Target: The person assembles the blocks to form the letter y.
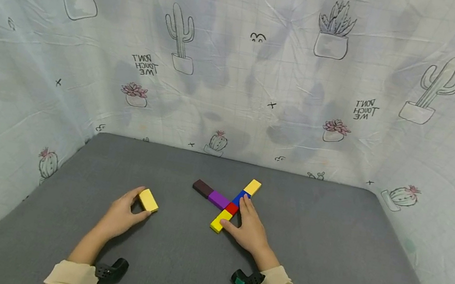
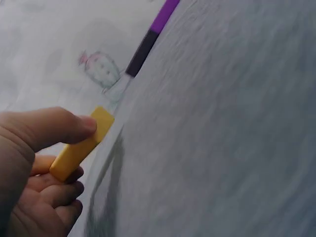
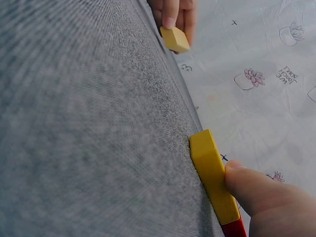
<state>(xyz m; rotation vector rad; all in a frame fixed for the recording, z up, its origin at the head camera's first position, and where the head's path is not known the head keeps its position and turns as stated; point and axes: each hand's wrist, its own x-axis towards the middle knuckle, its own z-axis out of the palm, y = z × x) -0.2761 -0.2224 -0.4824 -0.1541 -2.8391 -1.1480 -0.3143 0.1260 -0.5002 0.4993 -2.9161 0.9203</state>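
Observation:
My left hand [image 1: 120,214] pinches a yellow block [image 1: 149,200] between thumb and fingers on the left. In the left wrist view the thumb presses on the face of this block [image 2: 81,145], with fingers behind it. My right hand [image 1: 250,228] rests at a row of blocks, thumb at the near yellow block [image 1: 220,221] and outstretched fingertips at the blue block [image 1: 239,198]. Between these two lies a red block [image 1: 231,208]; a paler yellow block [image 1: 253,187] forms the row's far end. A purple block [image 1: 219,200] and a dark brown block [image 1: 202,188] branch off leftward.
A dark grey cloth-covered table [image 1: 169,264] carries the blocks. Around its back and sides hangs a pale curtain [image 1: 230,71] with cactus drawings. Black wrist devices [image 1: 247,281] sit below both hands.

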